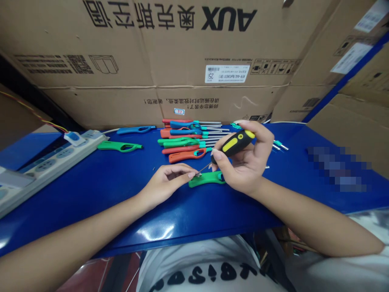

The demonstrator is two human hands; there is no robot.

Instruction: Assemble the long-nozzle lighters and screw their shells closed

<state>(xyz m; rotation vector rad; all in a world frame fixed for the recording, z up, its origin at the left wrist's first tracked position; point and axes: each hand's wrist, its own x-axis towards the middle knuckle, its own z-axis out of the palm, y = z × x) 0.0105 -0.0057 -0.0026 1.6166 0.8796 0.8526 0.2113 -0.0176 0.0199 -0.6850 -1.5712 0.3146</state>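
A screwdriver with a black and yellow handle is gripped in my right hand. Its thin shaft slants down to the left, towards the fingertips of my left hand. The left thumb and fingers are pinched together at the screwdriver's tip; whatever small thing they hold is hidden. Just below the tip lies a green gas lighter on the blue table. My left fingertips are at its left end, and my right hand covers its other end.
Behind my hands lies a row of red, blue and green lighters with metal tubes. A blue handle shell and a green handle shell lie to the left, beside a white power strip. A large cardboard sheet stands at the back.
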